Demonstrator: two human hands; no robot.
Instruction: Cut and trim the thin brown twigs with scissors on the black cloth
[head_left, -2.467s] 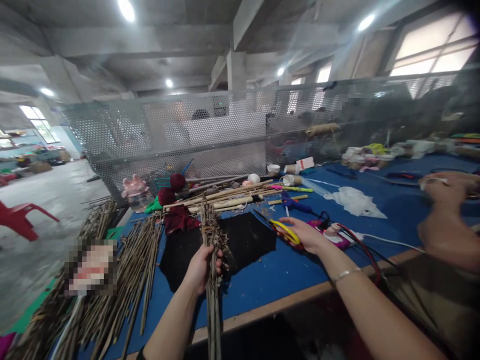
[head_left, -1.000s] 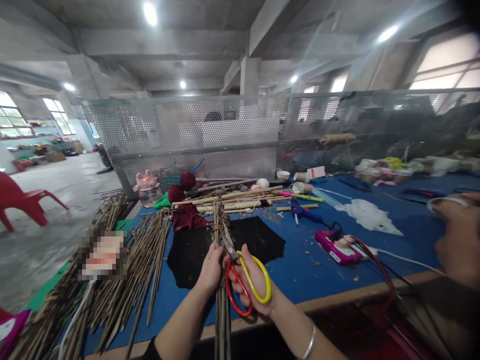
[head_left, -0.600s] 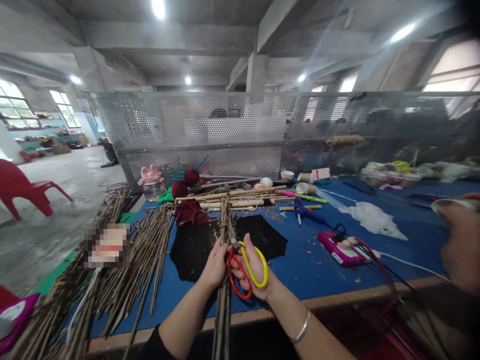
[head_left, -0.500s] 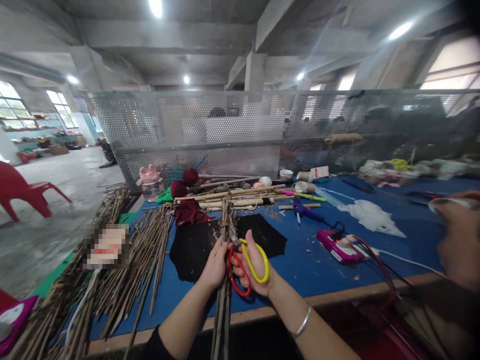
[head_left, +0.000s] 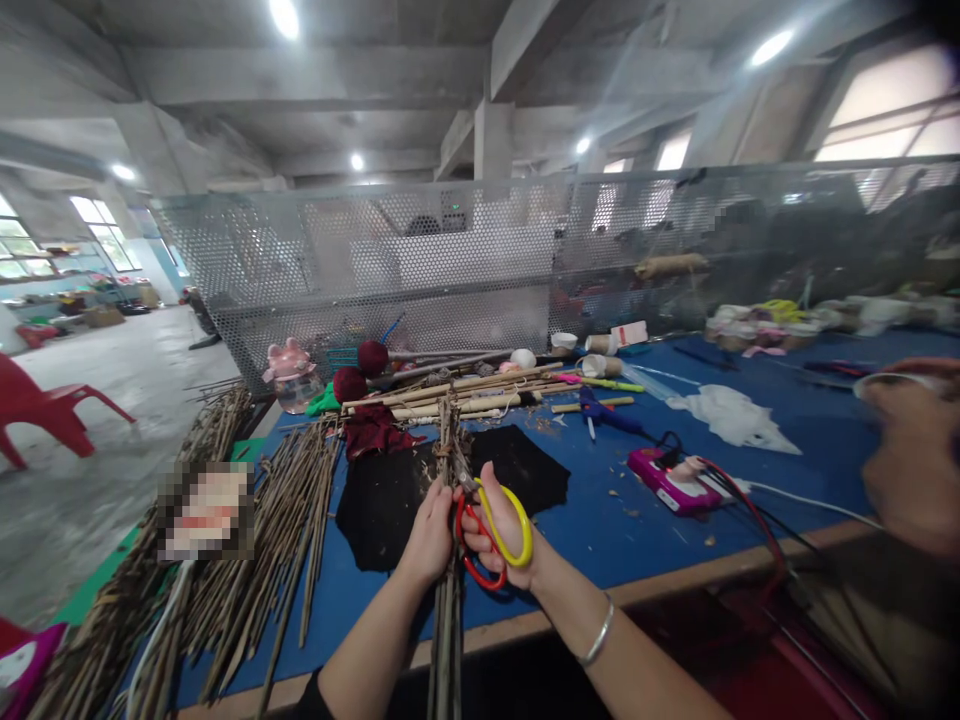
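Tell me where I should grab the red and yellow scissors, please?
I'd grip the scissors by their red loop and yellow loop, coming from the near right, where the right hand holds them. The wide loops lie toward the person, while the blades point away, at the stick bundle.
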